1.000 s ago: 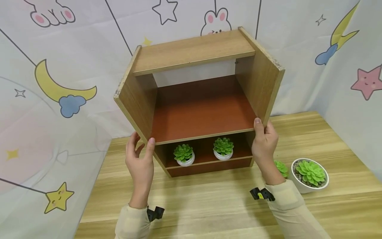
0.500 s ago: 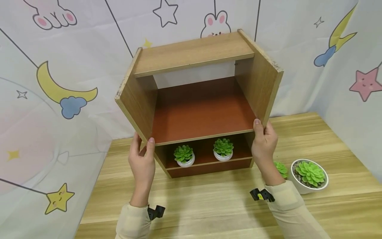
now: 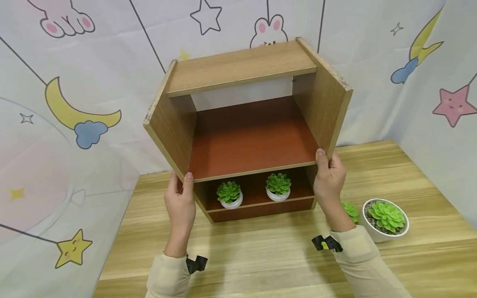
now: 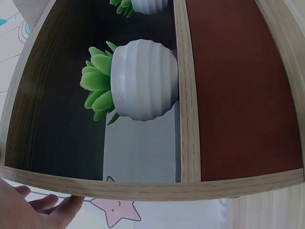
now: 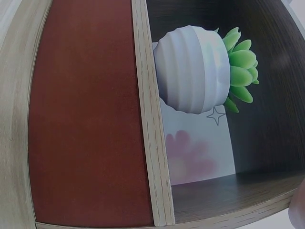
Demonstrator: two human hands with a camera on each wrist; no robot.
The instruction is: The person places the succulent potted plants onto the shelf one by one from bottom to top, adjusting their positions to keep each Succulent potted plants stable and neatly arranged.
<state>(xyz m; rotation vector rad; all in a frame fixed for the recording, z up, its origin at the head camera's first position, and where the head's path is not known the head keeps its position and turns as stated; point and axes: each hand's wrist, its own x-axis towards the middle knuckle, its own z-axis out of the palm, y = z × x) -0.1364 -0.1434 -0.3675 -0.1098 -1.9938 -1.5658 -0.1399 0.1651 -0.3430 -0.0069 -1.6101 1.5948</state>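
A wooden shelf unit (image 3: 246, 136) with a red-brown middle board stands on the table. My left hand (image 3: 180, 207) grips its left side panel at the height of that board, thumb on the front edge and fingers round the outside. On the opposite panel my right hand (image 3: 329, 182) holds in the same way. Two succulents in white pots, a left one (image 3: 230, 193) and a right one (image 3: 278, 186), sit in the lower compartment. Close up in the left wrist view is a ribbed white pot (image 4: 145, 78); another pot (image 5: 193, 69) shows in the right wrist view.
To the right of the unit, a larger potted succulent (image 3: 385, 219) stands on the wood-grain table (image 3: 428, 186). A second green succulent (image 3: 351, 211) is partly hidden behind my right wrist. A patterned white cloth (image 3: 97, 49) hangs behind and at both sides.
My left hand has shifted slightly right, its fingers closing in against the outside of the left panel. The right hand, shelf unit and plants stay in place.
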